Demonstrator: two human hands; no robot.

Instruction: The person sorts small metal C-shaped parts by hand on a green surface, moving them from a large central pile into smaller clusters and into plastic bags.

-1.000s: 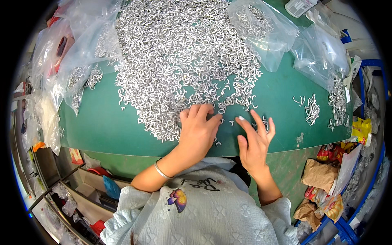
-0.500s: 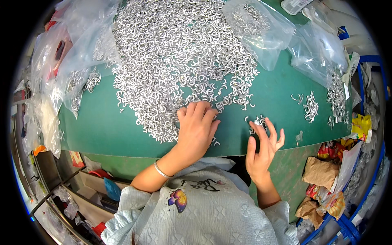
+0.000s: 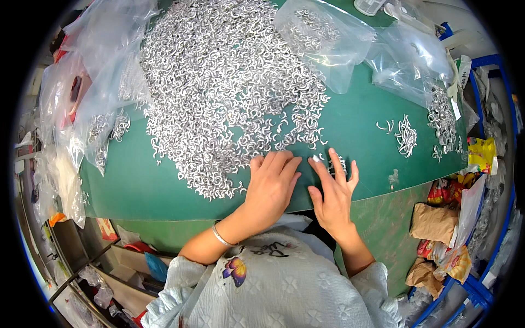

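inside clear bag (image 3: 342,61), silvery crescents (image 3: 314,28)

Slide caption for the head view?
Left hand at the near edge of a silvery crescent-piece heap, right hand by a small cluster, on a green tabletop.

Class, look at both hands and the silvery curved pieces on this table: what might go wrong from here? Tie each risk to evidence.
1. Pieces might mix: the small cluster by the right hand lies close to the large pile, where the left hand has its fingertips.

2. Pieces could be knocked off: both hands are near the front edge of the table, and no raised rim shows there.
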